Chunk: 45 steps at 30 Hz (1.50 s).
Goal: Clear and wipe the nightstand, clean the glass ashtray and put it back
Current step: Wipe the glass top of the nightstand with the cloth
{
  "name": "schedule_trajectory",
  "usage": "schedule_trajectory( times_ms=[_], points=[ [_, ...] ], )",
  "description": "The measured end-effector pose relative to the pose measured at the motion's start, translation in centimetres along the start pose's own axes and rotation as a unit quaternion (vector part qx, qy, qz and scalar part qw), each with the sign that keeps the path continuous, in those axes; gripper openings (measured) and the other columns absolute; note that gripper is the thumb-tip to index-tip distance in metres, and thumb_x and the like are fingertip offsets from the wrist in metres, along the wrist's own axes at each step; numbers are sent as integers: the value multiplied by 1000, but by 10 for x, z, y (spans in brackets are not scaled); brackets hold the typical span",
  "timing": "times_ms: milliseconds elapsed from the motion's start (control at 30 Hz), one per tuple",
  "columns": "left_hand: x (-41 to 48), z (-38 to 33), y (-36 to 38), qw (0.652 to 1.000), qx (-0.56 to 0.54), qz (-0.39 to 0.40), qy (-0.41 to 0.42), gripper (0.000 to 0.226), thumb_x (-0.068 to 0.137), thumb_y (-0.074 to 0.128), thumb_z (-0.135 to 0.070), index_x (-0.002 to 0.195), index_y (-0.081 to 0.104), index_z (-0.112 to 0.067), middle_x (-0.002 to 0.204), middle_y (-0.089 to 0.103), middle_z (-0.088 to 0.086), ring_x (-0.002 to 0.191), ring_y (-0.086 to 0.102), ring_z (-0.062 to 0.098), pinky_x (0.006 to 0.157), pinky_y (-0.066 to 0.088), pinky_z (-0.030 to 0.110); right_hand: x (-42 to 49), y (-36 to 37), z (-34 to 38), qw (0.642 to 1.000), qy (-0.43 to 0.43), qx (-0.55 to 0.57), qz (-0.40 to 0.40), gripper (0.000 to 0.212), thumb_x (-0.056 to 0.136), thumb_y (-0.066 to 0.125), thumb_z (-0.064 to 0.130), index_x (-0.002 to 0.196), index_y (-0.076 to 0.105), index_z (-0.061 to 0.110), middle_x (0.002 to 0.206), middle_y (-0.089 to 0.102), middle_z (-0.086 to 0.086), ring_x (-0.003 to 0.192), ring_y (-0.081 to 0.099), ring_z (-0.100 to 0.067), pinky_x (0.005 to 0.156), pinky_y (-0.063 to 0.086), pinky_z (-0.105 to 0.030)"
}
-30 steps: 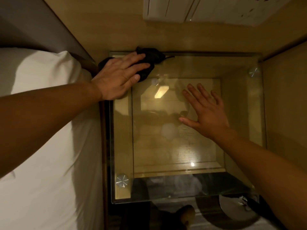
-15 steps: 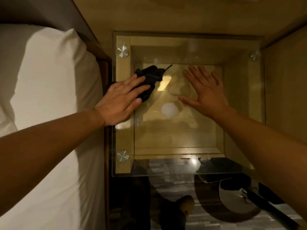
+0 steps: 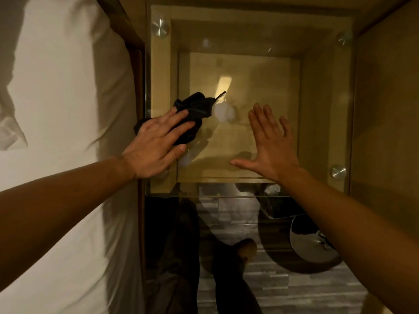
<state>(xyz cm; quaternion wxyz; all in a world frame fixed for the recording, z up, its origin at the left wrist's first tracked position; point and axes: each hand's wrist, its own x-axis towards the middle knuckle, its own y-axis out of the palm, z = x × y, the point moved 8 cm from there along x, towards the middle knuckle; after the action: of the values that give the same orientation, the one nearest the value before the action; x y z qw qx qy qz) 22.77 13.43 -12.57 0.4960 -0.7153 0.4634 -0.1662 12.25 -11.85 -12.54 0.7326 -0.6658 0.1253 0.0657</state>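
Observation:
The nightstand has a clear glass top point(image 3: 317, 109) on metal studs over a wooden box. A crumpled black cloth point(image 3: 195, 107) lies on the glass at the left side. My left hand point(image 3: 156, 143) presses flat on the cloth's near part, fingers pointing to the far right. My right hand point(image 3: 272, 146) rests flat on the glass near its front middle, fingers spread and holding nothing. No ashtray is in view.
A white-sheeted bed point(image 3: 56, 98) runs along the nightstand's left side. A wooden panel point(image 3: 385, 109) closes in the right side. On the grey floor in front lie a round silver object point(image 3: 310, 243) and my shoe point(image 3: 244, 248).
My left hand has dragged the black cloth from the far left corner of the glass toward the near left. My right hand has stayed flat on the glass, shifting slightly.

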Motion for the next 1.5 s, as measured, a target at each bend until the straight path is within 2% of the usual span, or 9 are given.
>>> schedule_trajectory(
  times_ms=[400, 667, 867, 1033, 1100, 1167, 1333, 1433, 1500],
  points=[
    [-62, -37, 34, 999, -8, -29, -25, 59, 109, 34, -54, 163, 31, -29, 174, 23, 0, 163, 14, 22, 119, 21, 45, 1, -3, 2, 998, 3, -4, -59, 123, 72, 29, 100, 161, 12, 18, 171, 10, -4, 158, 5, -22, 123, 11, -56],
    [-88, -58, 44, 998, -25, -39, -48, 66, 103, 47, -55, 161, 34, -26, 174, 24, 3, 162, 15, 23, 118, 25, 49, 0, -6, 4, 999, 6, 14, -44, 123, 71, 28, 101, 162, 9, 19, 172, 5, -2, 158, 0, -19, 124, 7, -55],
    [-102, -81, 42, 987, -84, -108, -88, 61, 90, 77, -11, 147, 57, -13, 163, 45, 13, 155, 35, 33, 115, 33, 49, 0, -5, 2, 999, 3, 38, -31, 123, 72, 31, 100, 162, 7, 20, 172, 1, 0, 158, -4, -18, 124, 2, -53],
    [-116, -115, 42, 965, -150, -173, -126, 50, 82, 74, 11, 128, 70, -8, 148, 61, 11, 144, 50, 29, 120, 40, 45, -7, -15, 8, 998, -1, 68, -1, 112, 79, 37, 92, 162, 11, 21, 172, 3, 0, 158, -5, -20, 124, 4, -53],
    [-120, -118, 41, 919, -273, -192, -210, 50, 87, 72, 9, 128, 70, -21, 141, 67, -1, 135, 59, 15, 115, 48, 40, -21, -24, 23, 989, -24, 148, 16, 96, 86, 48, 78, 161, 20, 25, 171, 12, 1, 158, 3, -19, 123, 10, -52],
    [-119, -122, 42, 821, -446, -203, -293, 40, 95, 71, -4, 122, 69, -32, 123, 74, -11, 117, 68, 4, 100, 56, 30, -40, -34, 44, 951, -25, 304, 53, 78, 91, 58, 63, 157, 33, 29, 166, 30, 3, 154, 22, -16, 123, 19, -49],
    [-92, -152, 15, 608, -683, -263, -308, 27, 97, 67, -26, 123, 71, -22, 118, 79, 4, 113, 74, 22, 93, 59, 30, -83, -59, 88, 735, 65, 654, 168, 57, 87, 64, 49, 136, 59, 20, 128, 69, 1, 116, 67, -9, 98, 56, -33],
    [-69, -168, 1, 552, -742, -239, -295, 28, 105, 60, -25, 130, 68, -16, 123, 78, 10, 117, 74, 25, 89, 61, 31, -92, -69, 90, 673, 84, 714, 174, 62, 86, 75, 41, 142, 52, 28, 129, 69, 6, 119, 68, -14, 95, 58, -37],
    [-54, -176, -6, 529, -771, -215, -283, 36, 106, 54, -30, 136, 65, -14, 126, 76, 11, 119, 73, 23, 87, 61, 26, -88, -74, 87, 694, 66, 700, 156, 72, 85, 78, 35, 148, 42, 33, 134, 65, 11, 125, 63, -12, 99, 57, -37]
  ],
)
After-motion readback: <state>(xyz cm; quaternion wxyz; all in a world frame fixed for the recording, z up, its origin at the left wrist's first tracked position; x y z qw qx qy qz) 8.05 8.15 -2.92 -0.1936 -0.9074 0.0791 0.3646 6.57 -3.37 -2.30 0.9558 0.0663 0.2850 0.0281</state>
